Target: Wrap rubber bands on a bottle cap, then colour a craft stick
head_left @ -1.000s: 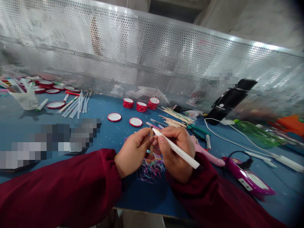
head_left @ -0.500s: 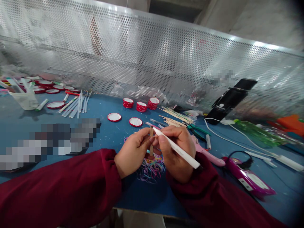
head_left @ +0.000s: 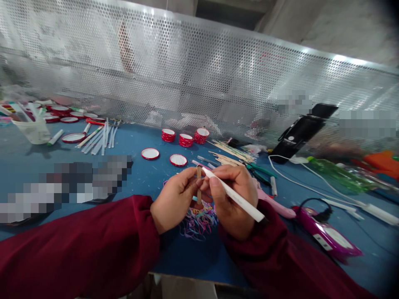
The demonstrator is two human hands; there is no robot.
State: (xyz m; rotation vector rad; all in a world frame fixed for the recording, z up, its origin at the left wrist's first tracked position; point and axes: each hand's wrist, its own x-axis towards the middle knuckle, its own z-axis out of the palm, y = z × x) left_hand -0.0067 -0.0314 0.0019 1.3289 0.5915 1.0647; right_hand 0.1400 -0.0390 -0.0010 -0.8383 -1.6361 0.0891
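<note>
**Hands closed on stick and rod above thread tangle**

Left hand (head_left: 174, 199) pinches a short wooden stick (head_left: 198, 182) between thumb and fingertips and holds it upright. Right hand (head_left: 230, 195) is clenched pen-fashion round a white rod (head_left: 240, 199), whose tip meets the top of the stick. Both are held off the bench (head_left: 140, 174) near its front edge, directly over a tangle of coloured threads (head_left: 199, 220).

Risks, as judged:
- The stick is held by a narrow pinch only. Side pressure from the rod tip could twist it out of line or flick it free. It would then land in the threads and be hard to pick out.
- The rod's rear end points back toward a pink tool (head_left: 274, 203) and a corded purple device (head_left: 327, 236). A wide swing of the wrist could knock either one or catch the cord.
- The sleeves lie just beside the threads and could drag strands over the bench edge.
- It cannot be told whether the purple device is powered or hot, so it should be treated with caution.
</note>
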